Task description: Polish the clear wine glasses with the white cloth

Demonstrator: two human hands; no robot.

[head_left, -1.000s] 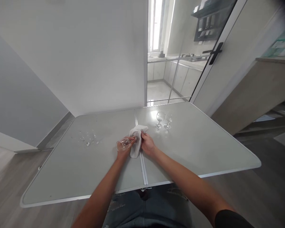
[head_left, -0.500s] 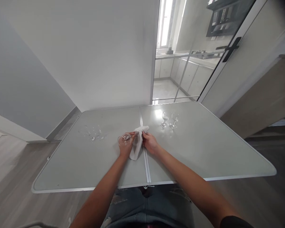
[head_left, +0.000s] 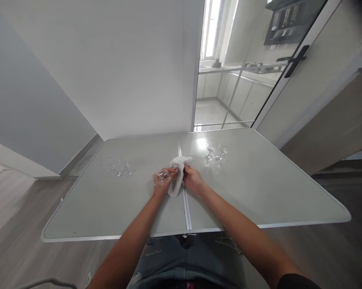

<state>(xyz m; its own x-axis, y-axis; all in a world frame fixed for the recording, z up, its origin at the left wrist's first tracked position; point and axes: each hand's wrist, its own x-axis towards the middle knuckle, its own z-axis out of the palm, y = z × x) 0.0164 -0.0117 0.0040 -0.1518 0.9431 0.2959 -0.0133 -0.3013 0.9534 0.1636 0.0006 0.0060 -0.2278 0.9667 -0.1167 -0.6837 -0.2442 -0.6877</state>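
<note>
Near the middle of the table, my left hand (head_left: 162, 182) is closed around a clear stemmed glass (head_left: 160, 176), which lies tilted with its bowl toward the left. A white cloth (head_left: 177, 185) hangs between my two hands, against the base end of the glass. My right hand (head_left: 193, 179) pinches the cloth from the right side. The foot of the glass is mostly hidden by fingers and cloth.
Two stemmed glasses (head_left: 209, 151) stand upright on the folding table (head_left: 259, 188), beyond my right hand. Several clear glass pieces (head_left: 119, 168), hard to make out, are at the left. A glass door (head_left: 238, 80) stands behind the table.
Both hands have shifted slightly to the right with the glass and cloth. The cloth is now bunched more around the glass's base end.
</note>
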